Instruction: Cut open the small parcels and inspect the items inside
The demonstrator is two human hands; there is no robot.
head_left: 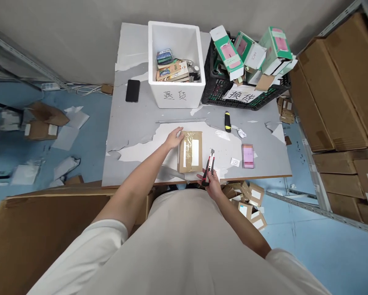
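Note:
A small cardboard box (199, 167) sealed with shiny tape lies on the table in front of me, a white label partly under the tape. My left hand (174, 139) grips its far left edge, fingers at the upper corner. Close to the box's right side, my right hand (213, 183) is closed around a red and black utility knife (208, 166). The knife's tip points away from me, toward the far side of the table. It appears apart from the box.
A white foam bin (176, 96) and a black crate (214, 90) of green-and-white boxes stand at the back. Also on the table are a black phone (132, 91), a yellow-black cutter (227, 121) and a pink item (248, 156). A large open carton (48, 237) stands at left.

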